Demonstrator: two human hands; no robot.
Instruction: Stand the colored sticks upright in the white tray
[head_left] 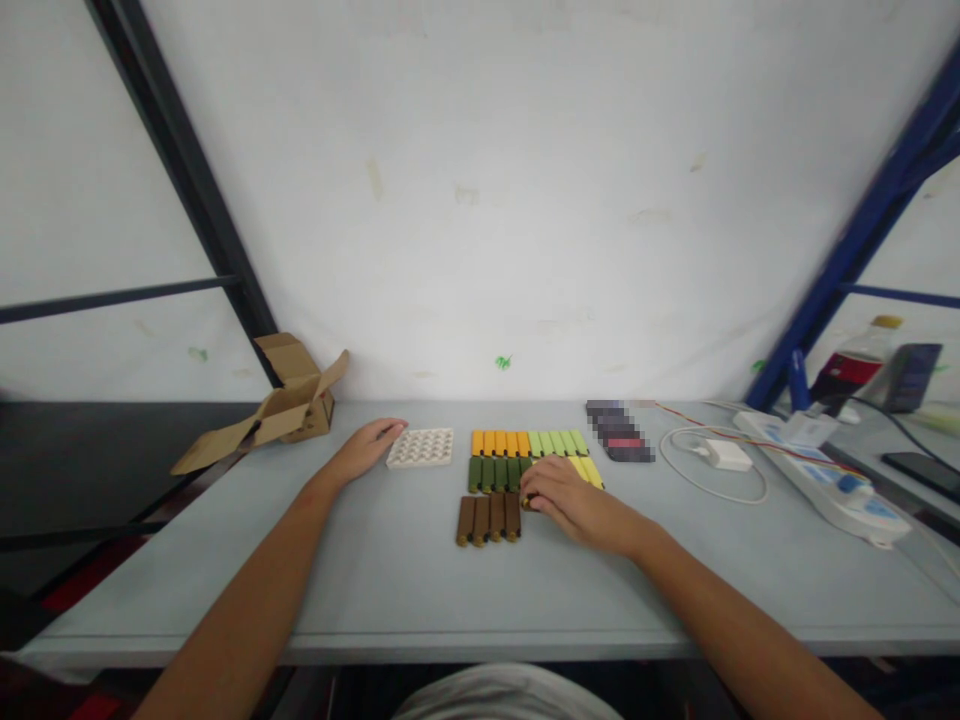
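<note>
My left hand [365, 450] is at the left edge of a white tray [420, 462] with rows of round hollows, its fingers curled at the tray's far left corner. My right hand [570, 500] is closed at the right end of the rows, with the gold end of a lighter [528, 501] showing under its fingertips. To its left lie several brown lighters [489, 519] side by side. Beyond them are dark green lighters [501, 474], orange lighters [500, 443] and light green lighters [559, 443]. Yellow lighters [590, 471] are partly hidden behind my right hand.
An open cardboard box [300, 410] stands at the back left. On the right are a blurred dark object [621, 432], a white charger [727, 455] with a looped cable, and a power strip [832, 490]. A cola bottle [855, 365] and phone [924, 472] sit beyond the blue post.
</note>
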